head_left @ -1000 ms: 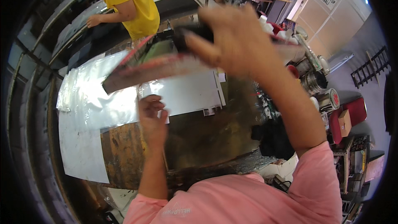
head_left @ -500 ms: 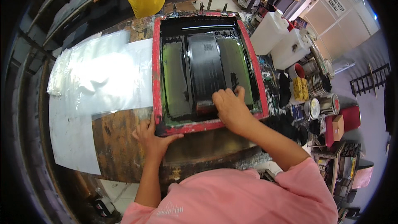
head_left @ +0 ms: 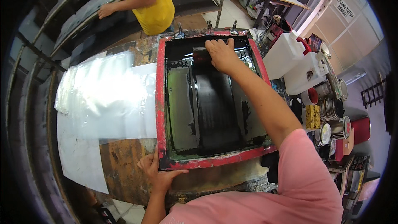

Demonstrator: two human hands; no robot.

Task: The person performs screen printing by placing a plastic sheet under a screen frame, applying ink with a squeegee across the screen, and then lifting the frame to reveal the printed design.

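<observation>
A screen printing frame (head_left: 161, 99) with red-painted edges lies on the worn table, dark ink spread over its mesh. My right hand (head_left: 224, 56) is at the far end inside the frame, fingers closed over the top of a squeegee (head_left: 200, 56). Most of the squeegee is hidden under that hand; its left end shows dark and reddish. A broad black band of ink (head_left: 215, 103) runs from it toward me. At the near left corner, my left hand (head_left: 157, 174) holds the frame, thumb along the near bar and fingers against the left bar.
Clear plastic sheets (head_left: 103, 87) lie on white sheets left of the frame. Clamps (head_left: 209, 25) stand at its far edge. White jugs (head_left: 284, 56), cans (head_left: 340, 127) and a yellow sponge (head_left: 312, 117) crowd the right side. A person in yellow (head_left: 151, 4) stands beyond, near a rack.
My right hand has pushed the squeegee from the near end of the screen to the far end. My left hand stays at the corner. The view has shifted slightly.
</observation>
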